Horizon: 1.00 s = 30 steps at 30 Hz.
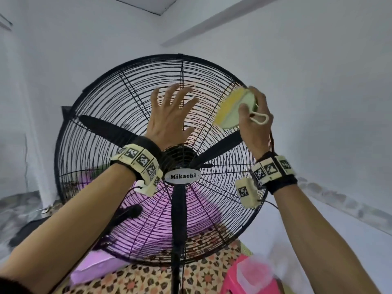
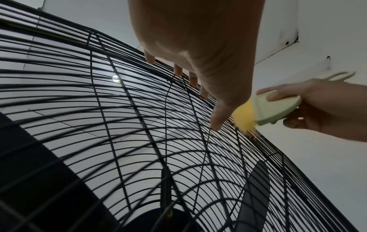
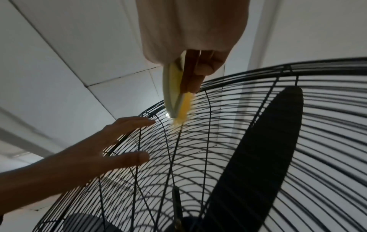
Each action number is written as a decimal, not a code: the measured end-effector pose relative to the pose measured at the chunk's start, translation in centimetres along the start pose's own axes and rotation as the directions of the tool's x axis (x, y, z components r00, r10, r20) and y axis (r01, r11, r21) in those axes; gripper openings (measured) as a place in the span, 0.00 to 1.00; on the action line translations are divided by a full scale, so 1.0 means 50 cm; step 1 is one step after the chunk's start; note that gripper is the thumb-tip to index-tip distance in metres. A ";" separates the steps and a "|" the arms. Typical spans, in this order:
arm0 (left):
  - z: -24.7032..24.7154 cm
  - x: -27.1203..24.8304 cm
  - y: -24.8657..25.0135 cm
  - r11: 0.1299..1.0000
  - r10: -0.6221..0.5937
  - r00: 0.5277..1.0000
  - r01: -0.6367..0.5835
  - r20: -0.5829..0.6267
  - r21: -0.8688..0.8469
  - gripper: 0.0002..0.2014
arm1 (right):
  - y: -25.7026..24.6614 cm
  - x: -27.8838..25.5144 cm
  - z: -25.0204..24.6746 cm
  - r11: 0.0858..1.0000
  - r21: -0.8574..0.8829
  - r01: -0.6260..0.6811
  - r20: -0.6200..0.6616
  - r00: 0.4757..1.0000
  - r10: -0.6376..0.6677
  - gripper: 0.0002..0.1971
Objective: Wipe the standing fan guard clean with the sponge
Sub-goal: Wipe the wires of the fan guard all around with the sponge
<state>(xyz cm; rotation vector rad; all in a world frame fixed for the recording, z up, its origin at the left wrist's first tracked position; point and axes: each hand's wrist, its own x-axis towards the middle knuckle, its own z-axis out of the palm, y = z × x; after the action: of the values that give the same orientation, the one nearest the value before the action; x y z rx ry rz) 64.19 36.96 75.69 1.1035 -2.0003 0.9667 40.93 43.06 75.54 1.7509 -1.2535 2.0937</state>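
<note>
Right hand (image 1: 253, 115) grips the light, soft sponge (image 1: 232, 109) by its firmer green back, pressed on the guard (image 1: 118, 107) beside the spread, empty left hand (image 1: 169, 115); thin wires probably flex.

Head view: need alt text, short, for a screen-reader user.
A person's right hand holds a yellow and green sponge against the upper right of a black standing fan guard, while the left hand rests open, fingers spread, on the wires near the top centre. A "Mikachi" badge marks the hub; the blades look still.
</note>
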 end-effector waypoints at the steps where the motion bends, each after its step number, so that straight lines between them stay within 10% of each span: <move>1: 0.000 -0.001 0.002 1.000 0.001 1.000 -0.001 0.002 0.005 0.43 | 0.005 -0.014 0.006 1.000 -0.013 0.002 -0.009 1.000 -0.002 0.21; 6: -0.001 -0.002 0.004 1.000 -0.008 0.998 0.006 0.070 0.022 0.52 | 0.008 -0.064 0.011 0.997 -0.070 -0.025 0.188 0.981 0.038 0.19; 11: -0.018 0.008 0.002 1.000 -0.011 0.997 0.012 0.075 -0.023 0.50 | -0.001 -0.070 0.023 0.998 -0.059 0.007 -0.082 0.997 -0.012 0.19; 17: -0.017 0.014 -0.002 0.999 -0.026 0.996 0.029 0.082 -0.042 0.50 | 0.000 -0.135 0.040 0.993 -0.120 -0.013 0.219 0.975 0.040 0.21; 24: -0.008 -0.009 0.000 1.000 0.015 0.998 -0.015 0.055 -0.003 0.50 | -0.005 -0.158 0.066 0.993 -0.116 -0.031 0.043 0.998 0.036 0.20; 30: 0.009 -0.090 -0.021 0.965 -0.227 0.971 0.235 0.074 -0.114 0.45 | -0.007 -0.172 0.056 0.993 -0.114 -0.036 0.146 0.988 0.053 0.19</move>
<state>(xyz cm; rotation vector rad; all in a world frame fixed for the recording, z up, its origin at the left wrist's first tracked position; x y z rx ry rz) 67.01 38.02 72.15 1.2772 -1.8982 0.6891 45.92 44.76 68.19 1.8762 -1.4309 1.9050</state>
